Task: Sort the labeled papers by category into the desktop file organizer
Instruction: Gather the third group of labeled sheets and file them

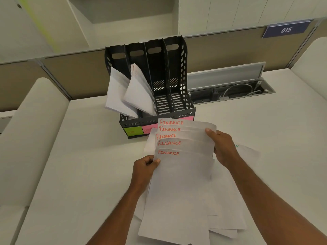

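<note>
Left hand (145,165) and right hand (221,145) pinch fanned FINANCE papers (184,156); risk: loose sheets slip, or enter wrong file organizer (159,85) slot.

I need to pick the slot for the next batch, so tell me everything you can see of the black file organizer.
The file organizer is black, plastic-looking, with perforated side walls, slatted floors and four upright compartments, each with an oval cutout high on its back. It stands on the white desk against the partition. The two left compartments hold leaning white papers; the two right ones look empty. On its front sit a green note and pink notes, partly hidden by the held Finance sheets.
</note>
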Motion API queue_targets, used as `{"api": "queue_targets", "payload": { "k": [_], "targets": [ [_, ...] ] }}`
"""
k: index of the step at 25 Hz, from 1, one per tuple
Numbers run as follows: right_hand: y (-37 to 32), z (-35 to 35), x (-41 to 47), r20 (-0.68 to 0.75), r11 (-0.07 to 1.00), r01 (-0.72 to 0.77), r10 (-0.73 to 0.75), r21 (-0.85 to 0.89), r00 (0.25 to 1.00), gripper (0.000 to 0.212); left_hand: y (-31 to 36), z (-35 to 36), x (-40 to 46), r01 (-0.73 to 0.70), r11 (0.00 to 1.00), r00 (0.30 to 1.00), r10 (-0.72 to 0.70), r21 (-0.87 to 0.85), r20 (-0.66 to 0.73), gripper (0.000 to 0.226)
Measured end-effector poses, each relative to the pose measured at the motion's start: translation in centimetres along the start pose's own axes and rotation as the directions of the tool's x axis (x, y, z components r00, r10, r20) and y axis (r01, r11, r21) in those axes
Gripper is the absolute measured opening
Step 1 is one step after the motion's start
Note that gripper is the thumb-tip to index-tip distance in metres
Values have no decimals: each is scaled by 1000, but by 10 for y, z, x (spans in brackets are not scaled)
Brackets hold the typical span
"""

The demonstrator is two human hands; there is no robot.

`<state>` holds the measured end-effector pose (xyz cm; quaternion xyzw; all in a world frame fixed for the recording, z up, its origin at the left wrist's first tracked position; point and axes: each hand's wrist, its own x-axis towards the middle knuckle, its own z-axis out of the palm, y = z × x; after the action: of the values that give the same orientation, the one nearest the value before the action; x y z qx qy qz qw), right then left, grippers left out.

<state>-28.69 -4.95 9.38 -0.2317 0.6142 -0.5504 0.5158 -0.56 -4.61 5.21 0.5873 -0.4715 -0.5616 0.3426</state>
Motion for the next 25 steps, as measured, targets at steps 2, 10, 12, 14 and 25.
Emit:
{"api": "queue_targets", "payload": {
  "k": [2, 10, 12, 14, 25],
  "targets": [
    [-8, 5, 4, -39, 1000, -4, 4, 22, 999, 23, -2, 0, 1, 15, 1000, 1000, -15, -17, -5, 11],
    [-7, 12, 9, -87, 968, -116, 138, 223, 987, 37, -11, 2, -1, 65, 994, 997, -69, -88, -43, 17],
    [-7, 11, 10, -91, 963, -121, 146, 241, 985, 37, -10, 2, -1, 51, 992, 998, -54, -114, -23, 25],
    [-6, 11, 13, -85, 959, -125, 150, 255, 985, 40, -11, 1, 1, 55, 993, 998, -53, -102, 19, 24],
    [42, -4, -37, 211, 973, -1, 51, -230, 976, 19, 15, 3, -3, 26, 980, 997, -39, -199, -63, 19]
  ]
}}
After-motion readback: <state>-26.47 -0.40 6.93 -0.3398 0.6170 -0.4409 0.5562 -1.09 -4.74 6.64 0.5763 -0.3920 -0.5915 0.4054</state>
